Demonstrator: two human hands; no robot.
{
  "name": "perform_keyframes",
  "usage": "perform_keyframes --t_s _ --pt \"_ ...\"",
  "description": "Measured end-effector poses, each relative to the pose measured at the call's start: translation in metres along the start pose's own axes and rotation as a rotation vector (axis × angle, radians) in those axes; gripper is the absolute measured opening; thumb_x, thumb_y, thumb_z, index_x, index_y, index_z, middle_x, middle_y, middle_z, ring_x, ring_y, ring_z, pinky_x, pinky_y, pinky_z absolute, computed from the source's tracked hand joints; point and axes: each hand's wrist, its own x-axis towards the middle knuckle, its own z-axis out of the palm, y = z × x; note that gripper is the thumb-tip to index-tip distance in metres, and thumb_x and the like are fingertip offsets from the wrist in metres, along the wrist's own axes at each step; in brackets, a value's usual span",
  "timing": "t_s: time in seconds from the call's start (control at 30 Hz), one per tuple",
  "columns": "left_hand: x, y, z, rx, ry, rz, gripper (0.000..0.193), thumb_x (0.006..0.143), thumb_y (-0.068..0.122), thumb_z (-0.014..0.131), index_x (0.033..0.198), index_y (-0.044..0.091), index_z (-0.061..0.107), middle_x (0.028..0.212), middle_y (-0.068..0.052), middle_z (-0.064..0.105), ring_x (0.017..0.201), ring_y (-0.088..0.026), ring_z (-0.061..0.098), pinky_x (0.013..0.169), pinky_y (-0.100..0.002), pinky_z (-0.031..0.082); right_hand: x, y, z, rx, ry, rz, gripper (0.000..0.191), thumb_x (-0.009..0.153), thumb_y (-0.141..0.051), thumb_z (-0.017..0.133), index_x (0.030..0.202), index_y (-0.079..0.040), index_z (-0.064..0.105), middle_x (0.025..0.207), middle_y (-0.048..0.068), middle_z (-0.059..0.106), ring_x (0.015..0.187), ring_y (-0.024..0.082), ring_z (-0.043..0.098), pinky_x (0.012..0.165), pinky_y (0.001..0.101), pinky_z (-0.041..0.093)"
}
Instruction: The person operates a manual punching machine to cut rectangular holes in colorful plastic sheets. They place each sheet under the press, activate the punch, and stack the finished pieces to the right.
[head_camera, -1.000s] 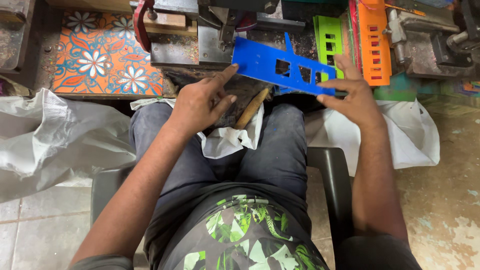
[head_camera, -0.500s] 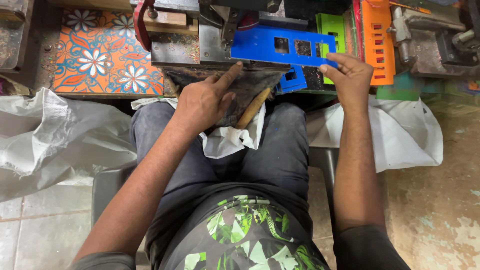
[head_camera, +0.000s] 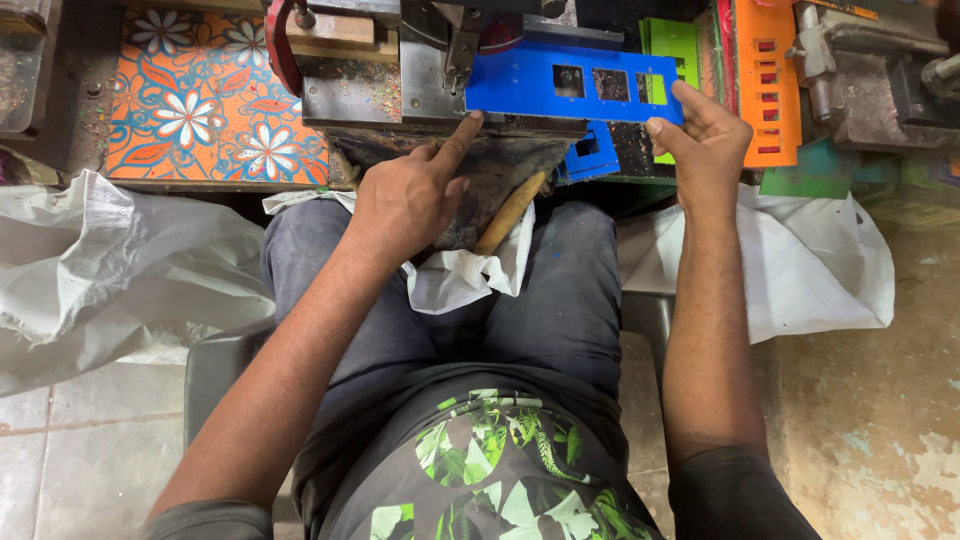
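Setting: A seated person, seen from a head-worn camera, works at a grimy metal press machine on the far tabletop, knees tucked beneath it.
Workpiece: A flat blue plastic panel with square cut-outs lies across the machine's bed, its left end under the punch head, its right end reaching toward the right hand.
Left hand: The left hand points its index finger forward, the tip touching the panel's near left edge; the other fingers are curled in, gripping nothing.
Right hand: The right hand pinches the panel's right end, thumb and fingers closed narrowly on the plastic.
Step in hand: By the look of it, the panel is being lined up under the punch, one hand steadying and the other nudging.
Next move calls for: Likely a square seat of the panel against the bed and fingers kept out from under the punch head.
Nearby: A second blue plastic piece hangs below the bed; a green plastic panel and an orange slotted plastic panel stand to the right.
Also seen: A wooden handle rests on a white cloth in the lap; white woven sacks lie either side; a floral-painted board sits at far left.
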Motion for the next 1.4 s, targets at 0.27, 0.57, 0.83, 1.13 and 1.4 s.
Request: perform_keyframes --t_s 0.27,0.57,0.83,1.13,1.4 --pt "0.0 0.0 -0.001 0.021 -0.001 0.01 0.08 0.09 0.022 0.074 0.16 0.024 0.036 0.096 -0.017 0.07 0.073 -0.037 0.07 0.062 -0.048 0.057 -0.001 0.001 -0.005 -0.045 -0.024 -0.023 0.047 0.091 0.013 0.079 0.136 0.015 0.063 0.113 0.018 0.075 0.091 0.014 0.073 0.075 0.0253 0.06" --pt "0.004 0.001 -0.002 0.048 -0.036 -0.022 0.081 0.091 0.023 0.073 0.162 0.024 0.033 0.09 -0.015 0.068 0.07 -0.036 0.07 0.061 -0.048 0.057 0.0 0.004 -0.01 -0.012 -0.03 -0.027 0.044 0.09 0.014 0.079 0.132 0.014 0.066 0.111 0.018 0.075 0.089 0.014 0.072 0.073 0.0253 0.06" --pt "0.005 -0.001 0.001 0.04 0.006 -0.008 0.081 0.091 0.023 0.074 0.161 0.021 0.034 0.091 -0.015 0.069 0.07 -0.036 0.07 0.061 -0.047 0.057 -0.001 0.006 -0.005 -0.004 -0.025 -0.02 0.042 0.089 0.014 0.079 0.129 0.014 0.067 0.109 0.018 0.076 0.087 0.015 0.073 0.073 0.0257 0.06" --pt "-0.008 -0.017 -0.011 0.11 0.068 -0.037 0.075 0.091 0.022 0.074 0.159 0.021 0.041 0.084 -0.013 0.067 0.068 -0.035 0.068 0.058 -0.047 0.054 -0.006 -0.005 0.031 -0.058 -0.045 -0.036 0.042 0.09 0.012 0.081 0.13 0.01 0.069 0.105 0.01 0.076 0.077 0.008 0.066 0.064 0.0214 0.053" --pt "-0.022 -0.036 -0.03 0.191 0.147 -0.091 0.066 0.097 0.022 0.073 0.158 0.025 0.047 0.082 -0.011 0.066 0.065 -0.033 0.066 0.058 -0.046 0.053 -0.009 -0.011 0.075 -0.177 -0.024 -0.062 0.041 0.09 0.005 0.085 0.128 0.007 0.071 0.084 0.001 0.069 0.064 0.003 0.056 0.057 0.0177 0.046"
